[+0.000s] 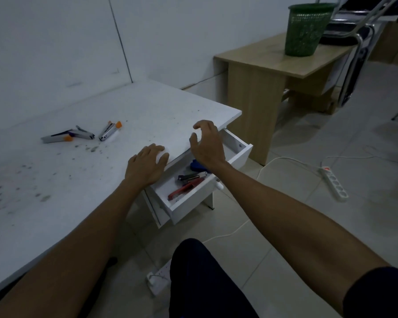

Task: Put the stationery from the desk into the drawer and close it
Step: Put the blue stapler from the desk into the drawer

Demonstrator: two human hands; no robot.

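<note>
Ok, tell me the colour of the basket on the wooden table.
Green, a mesh basket; the head view shows it clearly.

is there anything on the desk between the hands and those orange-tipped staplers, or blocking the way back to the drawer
Nothing visible does. The staplers lie on bare desk, apart from the left hand, with only specks between. The drawer is open, and the empty right hand hovers over it, so it could move aside.

Dim, soft focus, wide-angle edge warp.
</note>
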